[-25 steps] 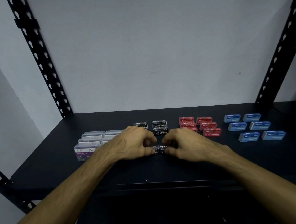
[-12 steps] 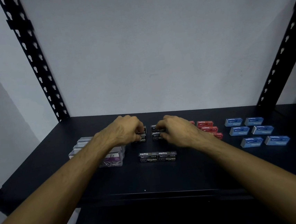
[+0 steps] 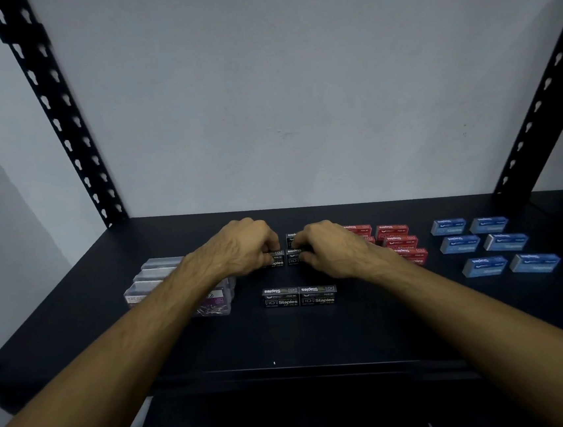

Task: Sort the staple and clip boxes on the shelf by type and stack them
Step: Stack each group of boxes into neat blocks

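Observation:
On the dark shelf (image 3: 353,330) two black staple boxes (image 3: 300,296) lie side by side near the front middle. Behind them stand more black staple boxes; my left hand (image 3: 242,246) grips one (image 3: 277,259) and my right hand (image 3: 328,248) grips the one beside it (image 3: 293,257). Another black box (image 3: 291,238) shows between the hands at the back. Clear paper clip boxes (image 3: 162,271) sit at the left, partly hidden by my left forearm. Red staple boxes (image 3: 401,241) lie right of my right hand, blue staple boxes (image 3: 493,244) farther right.
Black perforated uprights rise at the back left (image 3: 58,121) and back right (image 3: 537,102) corners against a grey wall. The shelf's front edge (image 3: 288,371) runs below the boxes, with a darker lower level under it.
Both hands left the two front black boxes lying together and reached back to the middle black boxes, where they now close on them.

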`<act>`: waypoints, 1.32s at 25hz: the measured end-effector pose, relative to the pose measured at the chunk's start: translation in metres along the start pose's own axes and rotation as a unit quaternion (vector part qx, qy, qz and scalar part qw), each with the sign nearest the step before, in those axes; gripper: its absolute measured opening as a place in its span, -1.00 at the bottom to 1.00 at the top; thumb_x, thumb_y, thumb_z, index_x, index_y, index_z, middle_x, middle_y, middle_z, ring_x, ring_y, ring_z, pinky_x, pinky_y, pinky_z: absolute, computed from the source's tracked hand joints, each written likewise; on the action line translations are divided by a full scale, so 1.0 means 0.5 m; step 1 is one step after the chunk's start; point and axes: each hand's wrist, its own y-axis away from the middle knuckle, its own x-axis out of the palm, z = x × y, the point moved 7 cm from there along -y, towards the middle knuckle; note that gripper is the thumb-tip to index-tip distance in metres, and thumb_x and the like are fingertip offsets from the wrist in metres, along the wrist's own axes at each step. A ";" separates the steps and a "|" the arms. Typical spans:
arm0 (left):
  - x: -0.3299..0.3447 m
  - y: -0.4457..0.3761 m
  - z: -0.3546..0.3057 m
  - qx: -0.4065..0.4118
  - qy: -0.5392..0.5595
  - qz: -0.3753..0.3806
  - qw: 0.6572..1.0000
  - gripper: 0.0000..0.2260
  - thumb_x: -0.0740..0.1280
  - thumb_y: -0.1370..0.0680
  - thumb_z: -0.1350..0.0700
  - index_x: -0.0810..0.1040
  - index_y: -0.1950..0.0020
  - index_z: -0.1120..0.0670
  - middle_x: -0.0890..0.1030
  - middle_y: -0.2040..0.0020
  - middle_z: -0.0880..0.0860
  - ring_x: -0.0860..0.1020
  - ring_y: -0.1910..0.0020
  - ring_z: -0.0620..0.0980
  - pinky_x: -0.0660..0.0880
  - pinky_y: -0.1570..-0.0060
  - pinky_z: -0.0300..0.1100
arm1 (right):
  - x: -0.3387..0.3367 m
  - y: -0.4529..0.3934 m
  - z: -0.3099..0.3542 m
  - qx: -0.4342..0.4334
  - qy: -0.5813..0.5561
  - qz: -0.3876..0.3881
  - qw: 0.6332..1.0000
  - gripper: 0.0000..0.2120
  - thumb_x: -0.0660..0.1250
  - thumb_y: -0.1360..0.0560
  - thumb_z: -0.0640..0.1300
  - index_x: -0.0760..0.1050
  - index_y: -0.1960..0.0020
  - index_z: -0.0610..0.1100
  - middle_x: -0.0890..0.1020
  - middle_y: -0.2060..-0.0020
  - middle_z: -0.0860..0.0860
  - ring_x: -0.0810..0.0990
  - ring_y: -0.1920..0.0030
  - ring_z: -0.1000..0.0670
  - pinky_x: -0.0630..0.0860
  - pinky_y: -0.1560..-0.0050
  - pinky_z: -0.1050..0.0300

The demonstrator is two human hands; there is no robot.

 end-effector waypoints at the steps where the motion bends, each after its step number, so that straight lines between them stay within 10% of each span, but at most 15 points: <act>1: 0.001 -0.002 -0.001 -0.001 0.003 0.001 1.000 -0.90 0.39 -0.51 0.02 0.63 -0.01 -0.07 0.59 0.20 -0.15 0.54 0.15 -0.08 0.38 0.15 -0.18 | 0.000 0.000 0.001 -0.001 -0.003 0.000 1.000 -0.90 0.29 -0.55 -0.13 0.59 0.02 -0.04 0.64 0.12 0.00 0.60 0.11 -0.05 0.56 0.08 -0.01; 33: 0.004 0.070 -0.069 0.061 0.106 0.063 0.991 -0.83 0.31 -0.60 0.08 0.67 -0.11 -0.02 0.67 0.09 -0.13 0.56 0.14 -0.25 0.37 0.19 -0.46 | -0.009 0.094 0.030 -0.024 -0.041 0.054 0.997 -0.77 0.17 -0.60 -0.17 0.61 0.00 -0.09 0.67 0.16 0.05 0.62 0.18 0.06 0.58 0.09 0.09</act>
